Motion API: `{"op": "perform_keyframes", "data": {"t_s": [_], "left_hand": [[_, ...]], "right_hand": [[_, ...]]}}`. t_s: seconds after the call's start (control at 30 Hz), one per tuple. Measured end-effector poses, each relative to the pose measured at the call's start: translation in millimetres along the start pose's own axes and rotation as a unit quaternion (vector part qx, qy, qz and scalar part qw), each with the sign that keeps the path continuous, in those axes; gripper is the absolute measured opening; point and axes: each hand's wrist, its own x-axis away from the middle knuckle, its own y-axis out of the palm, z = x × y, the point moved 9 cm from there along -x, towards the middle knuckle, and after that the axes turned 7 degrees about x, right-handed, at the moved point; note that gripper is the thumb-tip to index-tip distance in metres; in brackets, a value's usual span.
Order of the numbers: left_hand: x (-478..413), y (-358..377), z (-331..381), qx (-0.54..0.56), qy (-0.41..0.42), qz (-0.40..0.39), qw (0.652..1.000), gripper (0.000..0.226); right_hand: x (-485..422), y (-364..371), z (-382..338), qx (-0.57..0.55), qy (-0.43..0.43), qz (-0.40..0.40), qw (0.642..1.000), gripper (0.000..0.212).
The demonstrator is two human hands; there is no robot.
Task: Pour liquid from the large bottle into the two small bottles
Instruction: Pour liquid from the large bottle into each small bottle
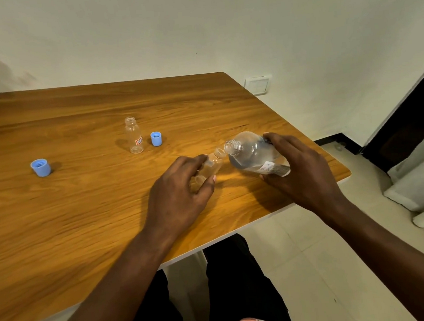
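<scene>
Two hands clamped: right hand [300, 171] gripping tilted large bottle [253, 155], mouth touching rim of small bottle [211, 164] held in left hand [180, 192]; second small bottle [134, 135] upright beyond left grip.

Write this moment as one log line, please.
left hand: holds small bottle | right hand: tilts large bottle | mouths close | second small bottle: uncapped
</scene>
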Motion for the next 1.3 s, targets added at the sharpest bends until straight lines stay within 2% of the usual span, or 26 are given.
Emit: {"op": "perform_keyframes", "data": {"t_s": [1.3], "left_hand": [[0.9, -0.3, 0.9, -0.007, -0.001, -0.003, 1.000, 0.042]], "right_hand": [[-17.5, -14.7, -0.6, 0.076, -0.045, -0.013, 0.996, 0.072]]}}
